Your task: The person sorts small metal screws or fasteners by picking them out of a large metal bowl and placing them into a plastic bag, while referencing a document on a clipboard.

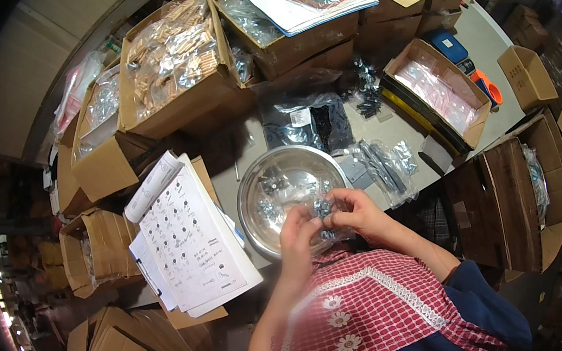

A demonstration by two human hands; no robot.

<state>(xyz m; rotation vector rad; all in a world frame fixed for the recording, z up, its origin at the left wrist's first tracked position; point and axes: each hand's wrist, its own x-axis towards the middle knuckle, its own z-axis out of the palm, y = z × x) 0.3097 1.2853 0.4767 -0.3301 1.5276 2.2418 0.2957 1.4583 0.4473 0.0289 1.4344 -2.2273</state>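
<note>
Over the near right side of a shiny steel bowl (pixel 248 194), both my hands are closed on a small clear plastic bag of metal hardware (pixel 323 207). My left hand (pixel 299 231) pinches its left side with fingers curled. From the right, my right hand (pixel 358 212) grips it with thumb and fingertips. Greyish metal pieces show between the hands, but their exact kind is too small to make out. Inside the bowl lie more small bags of metal parts (pixel 270 209).
A stack of printed sheets (pixel 195 247) lies left of the bowl. Behind it sit a bag of black parts (pixel 324 123) and loose dark screws (pixel 367 93). Cardboard boxes (pixel 178 93) line the far side. Flat plastic packets (pixel 386 168) and an open box of clear bags (pixel 437 91) are to the right.
</note>
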